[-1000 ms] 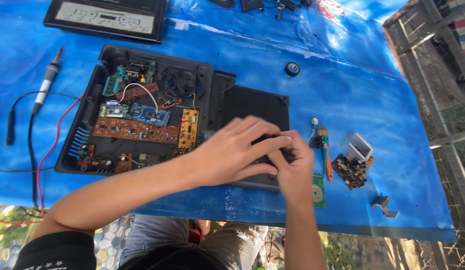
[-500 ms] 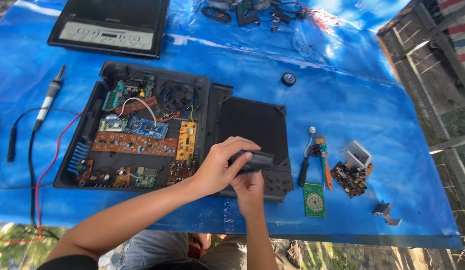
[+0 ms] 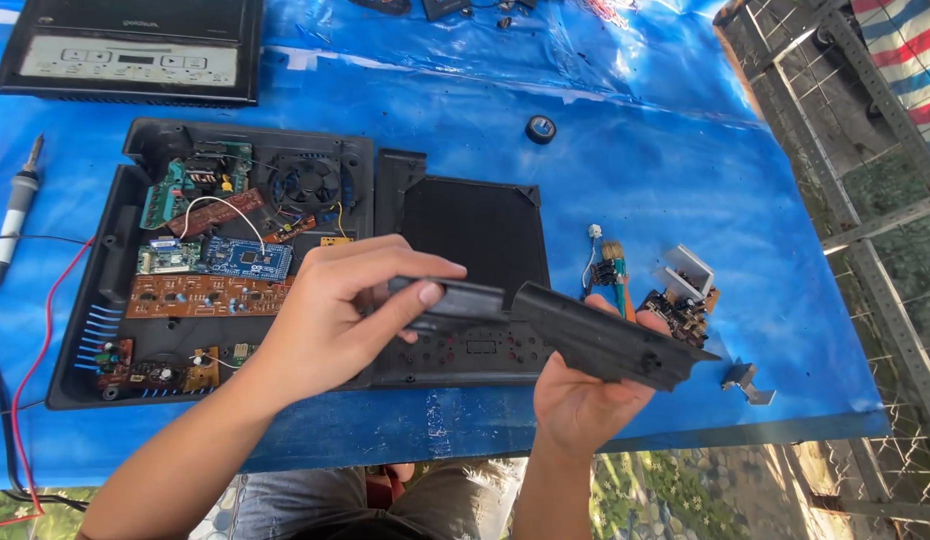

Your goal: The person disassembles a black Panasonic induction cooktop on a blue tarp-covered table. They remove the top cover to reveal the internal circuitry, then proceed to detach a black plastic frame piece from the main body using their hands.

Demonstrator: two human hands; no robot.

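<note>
A blue tarp (image 3: 685, 180) covers the table, bright in sunlight, with a metal grid frame (image 3: 865, 180) past its right edge. Both hands hold a long black plastic panel (image 3: 585, 335) lifted above the open black case (image 3: 235, 260). The left hand (image 3: 330, 315) clamps the panel's left end, thumb on top and fingers curled beneath; the right hand (image 3: 585, 395) cups the wider right end from below, its fingers hidden behind the plastic, so their exact grip cannot be told. Beyond the left fingertips lie green, blue and brown circuit boards (image 3: 210, 265) and a small fan (image 3: 305, 182) inside the case; straight past the thumb sits the case's dark flat lid (image 3: 475, 225). Just right of the right fingers lie a small brush (image 3: 615, 262), a loose board with a metal heat sink (image 3: 680, 295) and a bent metal bracket (image 3: 745, 380). A tape roll (image 3: 541, 128) lies farther out on bare tarp. A second black unit with a pale rectangular control strip (image 3: 135, 50) sits at the far left edge, and a soldering iron (image 3: 15, 210) with red and black wires lies left of the case.
</note>
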